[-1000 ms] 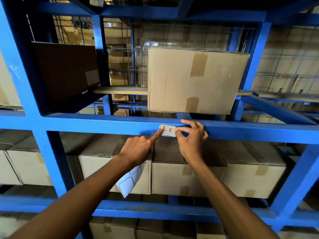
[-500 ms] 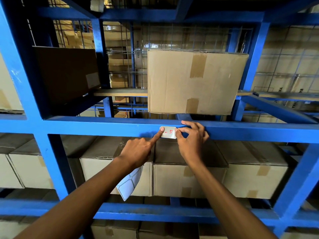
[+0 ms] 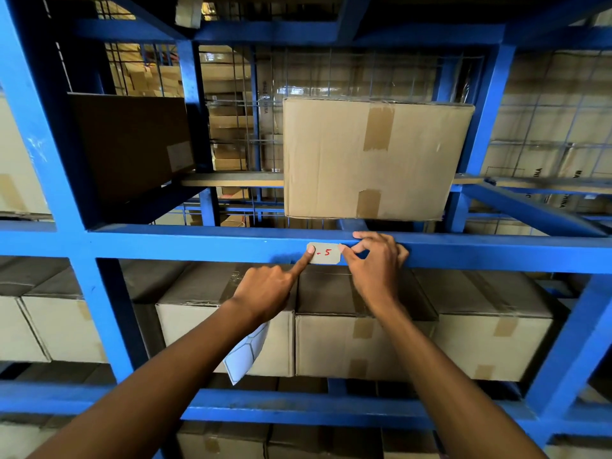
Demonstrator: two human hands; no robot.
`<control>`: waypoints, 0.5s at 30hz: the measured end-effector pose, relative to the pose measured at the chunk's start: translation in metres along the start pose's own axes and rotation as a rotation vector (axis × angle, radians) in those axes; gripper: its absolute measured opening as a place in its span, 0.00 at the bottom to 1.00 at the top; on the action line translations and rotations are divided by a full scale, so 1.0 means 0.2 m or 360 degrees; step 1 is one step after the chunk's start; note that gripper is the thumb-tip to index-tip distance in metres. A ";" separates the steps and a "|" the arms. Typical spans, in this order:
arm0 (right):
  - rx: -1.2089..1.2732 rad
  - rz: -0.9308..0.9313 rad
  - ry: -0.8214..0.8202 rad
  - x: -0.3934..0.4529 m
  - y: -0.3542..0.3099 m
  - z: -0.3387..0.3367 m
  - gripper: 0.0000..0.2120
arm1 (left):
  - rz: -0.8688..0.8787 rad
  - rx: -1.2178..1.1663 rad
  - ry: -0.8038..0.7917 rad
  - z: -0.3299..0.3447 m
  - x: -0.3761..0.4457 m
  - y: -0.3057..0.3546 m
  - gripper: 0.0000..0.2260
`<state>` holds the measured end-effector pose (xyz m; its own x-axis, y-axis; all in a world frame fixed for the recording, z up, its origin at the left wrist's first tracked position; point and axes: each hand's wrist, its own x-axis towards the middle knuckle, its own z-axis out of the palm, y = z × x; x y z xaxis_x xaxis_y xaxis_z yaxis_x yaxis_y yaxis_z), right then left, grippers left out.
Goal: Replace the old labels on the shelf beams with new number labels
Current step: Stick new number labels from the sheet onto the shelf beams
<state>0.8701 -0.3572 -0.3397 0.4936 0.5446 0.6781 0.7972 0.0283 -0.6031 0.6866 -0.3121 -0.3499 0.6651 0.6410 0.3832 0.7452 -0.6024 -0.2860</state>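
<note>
Label [image 3: 326,253] seemingly under both hands' fingertips

A small white label [image 3: 326,253] — red "-5" handwritten — lies flat on the blue shelf beam [image 3: 198,243].

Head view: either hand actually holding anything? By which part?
Left hand grips a white sheet of label backing by its top end, index fingertip pressing the white paper label. Right hand only touches the label's right edge.
</note>
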 end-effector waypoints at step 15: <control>-0.0550 -0.0791 -0.0404 0.17 0.09 -0.03 0.26 | 0.0105 0.0260 -0.0103 0.02 -0.03 -0.03 0.44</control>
<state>0.9026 -0.3425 -0.3251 -0.0258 0.7183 0.6952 0.9958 0.0797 -0.0453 0.6778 -0.3107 -0.3550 0.7107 0.6348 0.3032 0.6940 -0.5624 -0.4494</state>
